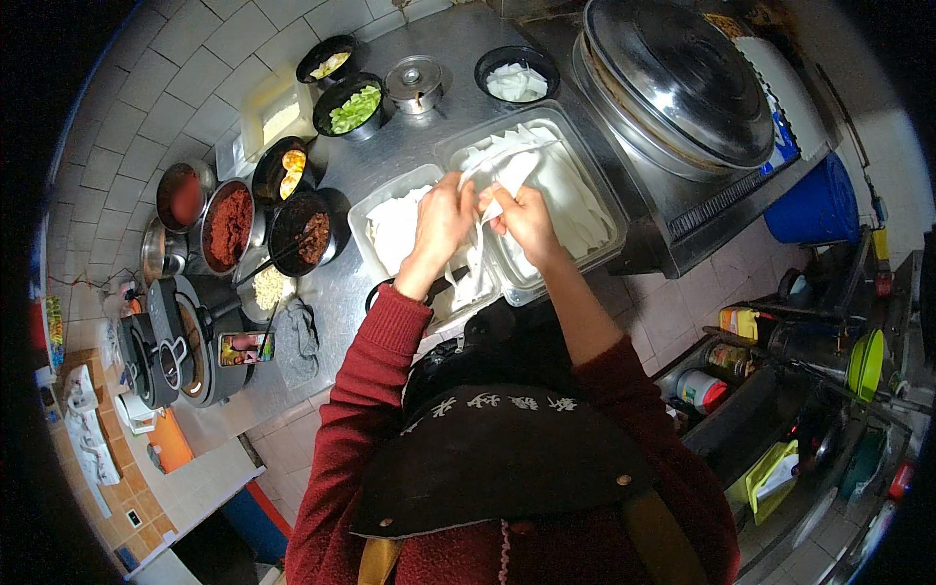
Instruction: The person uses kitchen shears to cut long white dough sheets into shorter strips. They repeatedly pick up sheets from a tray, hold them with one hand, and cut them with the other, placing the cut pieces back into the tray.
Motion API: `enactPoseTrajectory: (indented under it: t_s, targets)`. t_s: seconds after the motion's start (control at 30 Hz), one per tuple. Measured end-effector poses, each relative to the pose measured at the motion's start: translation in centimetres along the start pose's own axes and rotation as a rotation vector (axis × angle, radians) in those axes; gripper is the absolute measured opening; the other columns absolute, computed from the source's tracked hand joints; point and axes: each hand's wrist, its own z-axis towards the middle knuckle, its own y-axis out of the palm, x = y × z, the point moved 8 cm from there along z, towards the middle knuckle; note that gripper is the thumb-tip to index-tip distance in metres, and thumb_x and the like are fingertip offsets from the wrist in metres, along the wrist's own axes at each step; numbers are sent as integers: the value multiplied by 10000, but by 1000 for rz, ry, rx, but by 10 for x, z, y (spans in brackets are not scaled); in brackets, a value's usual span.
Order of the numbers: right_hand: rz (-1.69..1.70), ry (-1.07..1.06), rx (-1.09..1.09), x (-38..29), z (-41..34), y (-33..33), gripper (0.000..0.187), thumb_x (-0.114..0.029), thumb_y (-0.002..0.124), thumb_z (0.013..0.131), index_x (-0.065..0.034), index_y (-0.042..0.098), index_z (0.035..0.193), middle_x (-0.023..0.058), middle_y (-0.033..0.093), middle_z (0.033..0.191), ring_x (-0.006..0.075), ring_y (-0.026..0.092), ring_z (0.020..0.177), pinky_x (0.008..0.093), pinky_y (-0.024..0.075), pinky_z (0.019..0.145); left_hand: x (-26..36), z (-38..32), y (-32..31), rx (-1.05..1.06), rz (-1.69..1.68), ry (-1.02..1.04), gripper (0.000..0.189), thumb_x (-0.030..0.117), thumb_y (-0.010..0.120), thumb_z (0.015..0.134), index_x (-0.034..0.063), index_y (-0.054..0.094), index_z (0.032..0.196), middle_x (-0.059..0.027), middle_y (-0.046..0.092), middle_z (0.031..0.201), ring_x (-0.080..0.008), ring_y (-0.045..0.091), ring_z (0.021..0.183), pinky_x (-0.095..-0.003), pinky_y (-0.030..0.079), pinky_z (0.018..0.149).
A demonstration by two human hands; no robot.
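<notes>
Both hands work over clear plastic containers of white, flat, noodle-like strips. My left hand [444,219] has its fingertips at a thin white strip, above the smaller container [360,213]; whether it grips the strip cannot be told. Just beside it, my right hand [523,219] pinches a broad white strip [518,170] at the near edge of the large container [621,232]. Thin strips hang down between the hands. A dark handle, partly hidden by my left wrist, lies across the smaller container.
Bowls of chopped green vegetable [356,108], red paste [228,225] and dark minced food [314,238] stand at the left. A bowl of white pieces [518,82] is at the back. A large lidded steel pot [680,80] stands right; a phone [246,349] leans by grey appliances [201,344].
</notes>
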Motion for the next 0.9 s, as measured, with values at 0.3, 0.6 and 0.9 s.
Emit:
enactPoseTrajectory:
  t_s: [0.3,0.6,0.9]
  targets:
    - [6,-122,42,-1,-4,10,165,-170,617,992,-11,647,959,-7,618,740,57,540,605,227,418,543,-9,-14,-7,298,-204,66,148,58,505,991,-17,488,1118,-241,589,1004,-378,623,842,-454,510,704]
    - [-438,-377,145,-11,-12,17,198,-131,574,982,38,640,904,49,616,639,94,573,574,284,436,523,-17,-22,-1,240,-489,-73,238,116,670,912,-6,588,1100,-97,650,853,-190,613,707,-329,501,636]
    - [-335,-532,218,-19,-24,14,136,41,508,942,50,642,927,71,659,723,133,637,641,282,511,585,-23,-20,0,78,-254,-237,164,55,575,876,-40,708,884,-98,704,705,-149,661,628,-313,515,603]
